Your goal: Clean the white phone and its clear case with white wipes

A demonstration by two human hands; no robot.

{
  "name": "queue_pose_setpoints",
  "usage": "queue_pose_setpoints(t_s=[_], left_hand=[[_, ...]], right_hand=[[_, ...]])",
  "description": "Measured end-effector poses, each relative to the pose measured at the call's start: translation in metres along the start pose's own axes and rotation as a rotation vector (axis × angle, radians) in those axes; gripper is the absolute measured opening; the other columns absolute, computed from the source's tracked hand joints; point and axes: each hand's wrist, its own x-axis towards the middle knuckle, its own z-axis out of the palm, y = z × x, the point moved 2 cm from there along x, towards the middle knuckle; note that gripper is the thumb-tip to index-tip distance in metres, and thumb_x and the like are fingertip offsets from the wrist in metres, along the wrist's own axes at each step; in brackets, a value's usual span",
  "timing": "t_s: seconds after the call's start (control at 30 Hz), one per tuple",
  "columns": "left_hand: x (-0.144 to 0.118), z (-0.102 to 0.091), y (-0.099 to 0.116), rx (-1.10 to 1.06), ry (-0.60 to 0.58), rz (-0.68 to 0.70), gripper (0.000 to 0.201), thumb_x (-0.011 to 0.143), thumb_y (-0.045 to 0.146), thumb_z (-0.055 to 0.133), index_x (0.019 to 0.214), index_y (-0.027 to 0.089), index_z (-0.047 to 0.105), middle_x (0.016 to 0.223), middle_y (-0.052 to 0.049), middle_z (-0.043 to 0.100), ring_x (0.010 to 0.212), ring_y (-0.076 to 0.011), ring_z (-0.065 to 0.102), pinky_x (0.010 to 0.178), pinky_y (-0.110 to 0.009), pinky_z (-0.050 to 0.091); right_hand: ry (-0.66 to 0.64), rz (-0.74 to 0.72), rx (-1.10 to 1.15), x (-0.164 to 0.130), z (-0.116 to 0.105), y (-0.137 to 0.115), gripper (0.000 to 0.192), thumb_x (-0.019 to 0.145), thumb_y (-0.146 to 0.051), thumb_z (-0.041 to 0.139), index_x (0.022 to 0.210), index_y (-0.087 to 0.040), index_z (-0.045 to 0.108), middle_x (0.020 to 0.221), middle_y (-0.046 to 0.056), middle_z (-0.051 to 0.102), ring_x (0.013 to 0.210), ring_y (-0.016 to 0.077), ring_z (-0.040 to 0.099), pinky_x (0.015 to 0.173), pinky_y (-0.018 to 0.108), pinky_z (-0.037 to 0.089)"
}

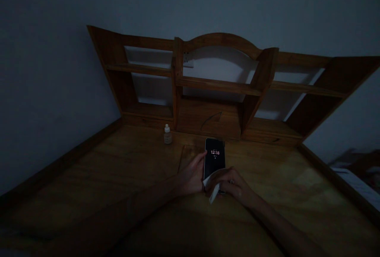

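A dark smartphone (214, 160), its screen lit with the time 12:18, is tilted up above the desk. My left hand (192, 174) grips it along its left edge, the thumb on the side and the other fingers hidden behind. Over the lower part of the screen, my right hand (230, 182) presses a white tissue (214, 193) with bent fingers. One end of the tissue hangs below the phone. Part of a flat brown thing (187, 155) lies on the desk behind my left hand; its kind is unclear.
A small dropper bottle (168, 136) with a white cap stands on the wooden desk (142, 158). A wooden shelf unit (219, 85) rises along the back, with a wall socket (186, 57) behind it. White papers (356, 184) lie beyond the right edge. The room is dim.
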Motion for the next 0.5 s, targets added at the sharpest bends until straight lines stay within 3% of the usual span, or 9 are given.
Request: queue_pose_setpoints(t_s=[0.13,0.3,0.5], left_hand=[[-0.0034,0.0018,0.0012,-0.026,-0.02,-0.042,0.041,0.092,0.054,0.049,0.094,0.018,0.068,0.086,-0.006,0.068,0.077,-0.0194,0.063,0.074,-0.031,0.044],[-0.0048,-0.0025,0.0035,-0.074,-0.038,-0.044,0.044,0.091,0.056,0.049,0.101,0.017,0.068,0.097,-0.009,0.07,0.088,-0.0227,0.066,0.086,-0.035,0.044],[-0.0046,-0.0026,0.0044,-0.147,-0.069,-0.033,0.047,0.092,0.056,0.047,0.103,0.016,0.068,0.1,-0.011,0.071,0.092,-0.0232,0.067,0.09,-0.036,0.043]], right_hand=[[-0.042,0.057,0.006,-0.0018,0.0011,0.0012,0.039,0.097,-0.033,0.047,0.088,-0.016,0.08,0.083,0.007,0.076,0.07,0.0172,0.067,0.065,0.026,0.051],[-0.032,0.065,0.02,-0.0045,-0.001,0.007,0.04,0.095,-0.036,0.049,0.085,-0.013,0.079,0.08,0.009,0.076,0.075,0.0208,0.07,0.074,0.031,0.054],[0.0,0.072,0.022,-0.0053,-0.0041,0.0086,0.037,0.093,-0.034,0.051,0.078,-0.014,0.078,0.074,0.008,0.075,0.07,0.0209,0.07,0.068,0.03,0.053]])
